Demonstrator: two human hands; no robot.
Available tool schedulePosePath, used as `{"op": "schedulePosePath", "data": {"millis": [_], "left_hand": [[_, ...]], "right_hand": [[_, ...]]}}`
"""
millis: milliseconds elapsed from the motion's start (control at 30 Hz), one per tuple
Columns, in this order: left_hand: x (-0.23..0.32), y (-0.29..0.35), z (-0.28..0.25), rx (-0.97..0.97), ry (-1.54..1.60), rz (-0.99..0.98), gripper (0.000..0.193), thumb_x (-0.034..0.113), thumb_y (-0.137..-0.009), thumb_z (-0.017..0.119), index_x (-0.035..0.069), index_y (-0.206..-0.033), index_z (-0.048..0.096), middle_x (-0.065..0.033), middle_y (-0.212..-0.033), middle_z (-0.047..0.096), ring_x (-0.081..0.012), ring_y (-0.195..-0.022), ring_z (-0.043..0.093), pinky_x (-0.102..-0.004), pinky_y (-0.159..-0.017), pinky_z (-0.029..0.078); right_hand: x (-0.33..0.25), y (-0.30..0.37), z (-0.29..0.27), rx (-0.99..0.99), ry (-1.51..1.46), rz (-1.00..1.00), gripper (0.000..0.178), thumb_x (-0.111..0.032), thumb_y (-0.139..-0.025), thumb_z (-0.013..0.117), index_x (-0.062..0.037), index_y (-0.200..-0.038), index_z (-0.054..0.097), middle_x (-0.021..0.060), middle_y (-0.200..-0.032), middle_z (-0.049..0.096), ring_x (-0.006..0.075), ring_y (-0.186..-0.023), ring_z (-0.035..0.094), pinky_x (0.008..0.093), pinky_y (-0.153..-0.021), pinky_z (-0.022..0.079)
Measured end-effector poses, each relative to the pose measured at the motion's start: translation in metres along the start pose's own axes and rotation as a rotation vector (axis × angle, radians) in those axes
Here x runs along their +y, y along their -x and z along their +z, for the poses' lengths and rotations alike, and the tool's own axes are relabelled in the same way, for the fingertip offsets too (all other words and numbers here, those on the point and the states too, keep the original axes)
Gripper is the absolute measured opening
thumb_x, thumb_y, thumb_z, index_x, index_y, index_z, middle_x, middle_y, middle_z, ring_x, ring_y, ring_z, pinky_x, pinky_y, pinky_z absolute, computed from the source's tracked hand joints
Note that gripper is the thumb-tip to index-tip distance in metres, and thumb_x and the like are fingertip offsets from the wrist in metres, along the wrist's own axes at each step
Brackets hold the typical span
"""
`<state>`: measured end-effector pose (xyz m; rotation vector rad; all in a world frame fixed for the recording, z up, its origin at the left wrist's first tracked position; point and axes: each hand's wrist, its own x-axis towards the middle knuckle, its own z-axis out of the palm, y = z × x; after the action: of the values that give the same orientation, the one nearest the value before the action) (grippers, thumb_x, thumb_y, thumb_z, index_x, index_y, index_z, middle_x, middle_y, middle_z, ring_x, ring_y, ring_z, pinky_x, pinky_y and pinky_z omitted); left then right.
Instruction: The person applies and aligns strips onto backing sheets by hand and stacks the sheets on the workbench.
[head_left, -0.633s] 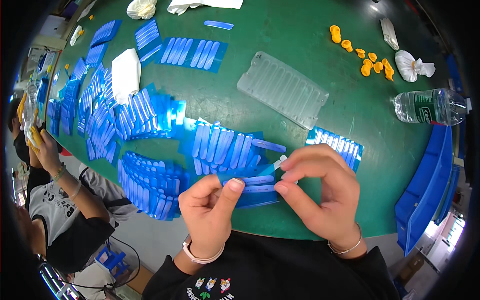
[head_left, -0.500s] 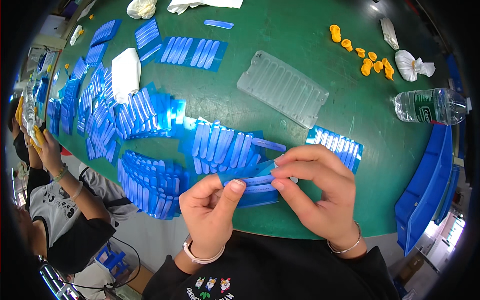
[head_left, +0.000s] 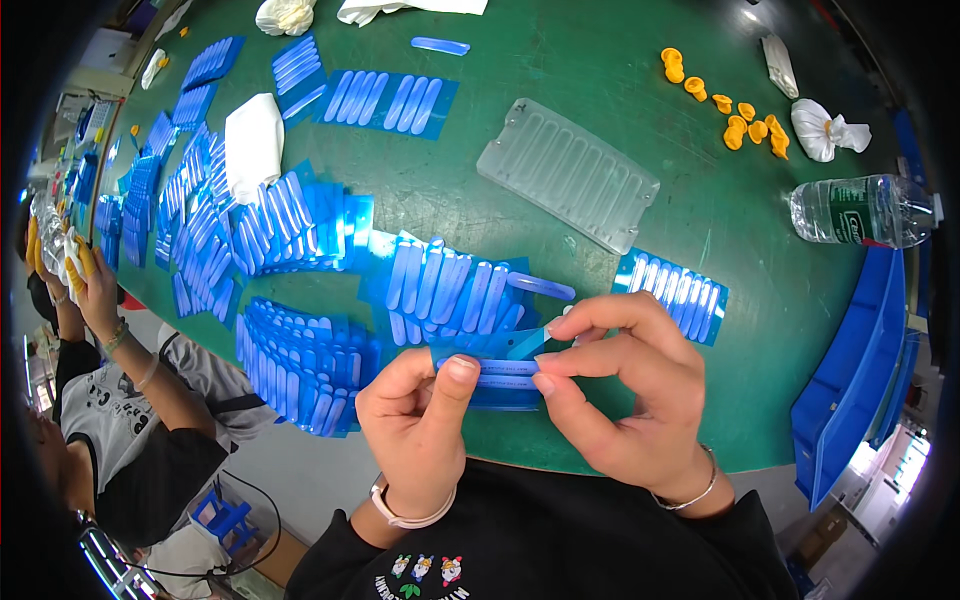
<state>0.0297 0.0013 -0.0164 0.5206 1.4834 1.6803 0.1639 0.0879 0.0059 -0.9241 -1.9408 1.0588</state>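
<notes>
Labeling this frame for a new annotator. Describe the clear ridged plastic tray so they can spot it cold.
Start at the green table and look at its upper middle, right of the blue strip sheets and left of the scattered orange caps. The clear ridged tray lies flat there at a slant, on its own. It is the only frosted, colourless piece with parallel grooves; all the sheets near it are blue.
</notes>
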Motion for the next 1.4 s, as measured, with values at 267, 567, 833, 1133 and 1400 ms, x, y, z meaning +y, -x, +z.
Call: {"op": "schedulePosePath", "data": {"millis": [267, 567, 833, 1133, 1400], "left_hand": [[0.005, -0.005, 0.009, 0.039, -0.013, 0.043, 0.01, 0.008, -0.083, 0.068, -0.001, -0.081, 0.064, 0.0075, -0.062, 0.048, 0.001, -0.055, 0.034, -0.017, -0.048, 0.022], [0.003, -0.007, 0.014, -0.112, -0.019, 0.046, 0.012, 0.007, -0.083, 0.069, -0.003, -0.079, 0.063, 0.0082, -0.063, 0.047, 0.0006, -0.054, 0.03, -0.0178, -0.047, 0.019], [0.008, -0.002, -0.004, -0.166, -0.001, 0.0, 0.011, 0.006, -0.086, 0.063, -0.005, -0.088, 0.065, 0.0009, -0.071, 0.057, -0.0033, -0.061, 0.042, -0.0191, -0.056, 0.03], [0.013, 0.002, -0.012, -0.14, -0.072, 0.196, 0.009, 0.003, -0.084, 0.065, -0.006, -0.088, 0.064, 0.005, -0.068, 0.055, 0.0019, -0.057, 0.04, -0.0155, -0.049, 0.026], [0.01, 0.005, -0.02, -0.066, -0.097, 0.245, 0.005, 0.002, -0.086, 0.062, -0.003, -0.084, 0.063, 0.0077, -0.064, 0.05, 0.0028, -0.055, 0.035, -0.0161, -0.049, 0.022]], "right_hand": [[-0.001, 0.001, 0.007, 0.049, -0.119, 0.06, 0.014, -0.004, -0.069, 0.074, -0.0068, -0.08, 0.065, 0.005, -0.092, 0.063, 0.0157, -0.069, 0.056, 0.0253, -0.061, 0.038], [0.008, 0.001, -0.01, -0.149, -0.542, 0.576, 0.015, -0.016, -0.084, 0.066, -0.0021, -0.078, 0.063, -0.0036, -0.065, 0.056, 0.0034, -0.06, 0.04, 0.0221, -0.053, 0.031], [-0.004, 0.005, -0.013, -0.08, -0.447, 0.514, 0.015, -0.013, -0.086, 0.064, 0.0007, -0.08, 0.064, -0.0027, -0.073, 0.058, 0.0027, -0.061, 0.04, 0.0212, -0.053, 0.033], [-0.018, 0.01, -0.003, -0.06, -0.434, 0.379, 0.019, -0.016, -0.085, 0.065, 0.0028, -0.08, 0.065, 0.0024, -0.07, 0.062, 0.0063, -0.065, 0.05, 0.0239, -0.059, 0.041], [-0.018, 0.014, 0.008, -0.107, -0.41, 0.36, 0.02, -0.017, -0.084, 0.066, 0.0029, -0.079, 0.065, 0.0044, -0.07, 0.064, 0.0075, -0.065, 0.052, 0.0249, -0.059, 0.042]]}}
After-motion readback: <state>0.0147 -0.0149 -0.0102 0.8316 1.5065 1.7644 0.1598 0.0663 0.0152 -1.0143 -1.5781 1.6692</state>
